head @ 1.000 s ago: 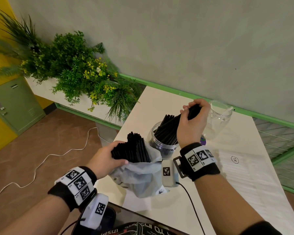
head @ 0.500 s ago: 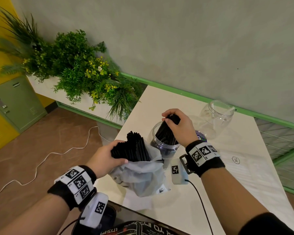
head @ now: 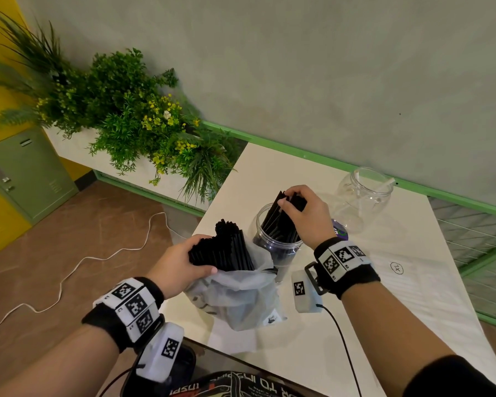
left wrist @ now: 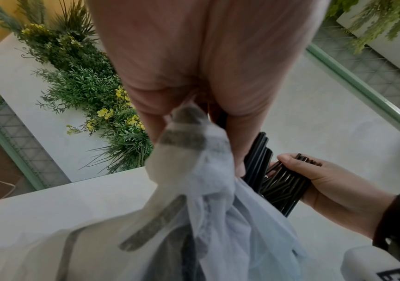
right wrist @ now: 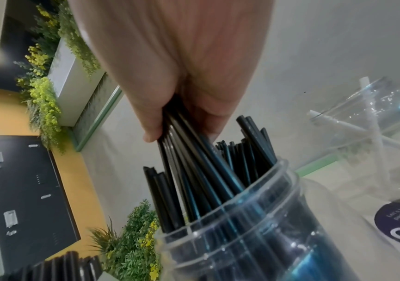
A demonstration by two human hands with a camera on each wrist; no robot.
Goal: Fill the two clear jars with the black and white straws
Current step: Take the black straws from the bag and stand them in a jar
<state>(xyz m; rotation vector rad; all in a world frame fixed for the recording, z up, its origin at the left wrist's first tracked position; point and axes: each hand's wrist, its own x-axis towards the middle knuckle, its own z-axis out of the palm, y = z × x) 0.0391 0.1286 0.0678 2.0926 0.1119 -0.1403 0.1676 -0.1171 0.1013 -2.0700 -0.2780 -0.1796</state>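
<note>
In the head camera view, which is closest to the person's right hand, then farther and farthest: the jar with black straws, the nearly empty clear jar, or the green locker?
1. Jar with black straws, directly beneath the right hand.
2. Nearly empty clear jar, to its right by the wall.
3. Green locker, far left across the floor.

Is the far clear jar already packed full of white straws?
No, the far jar is almost empty, with only a couple of white straws leaning inside it, while the black straws fill the near jar.
</note>
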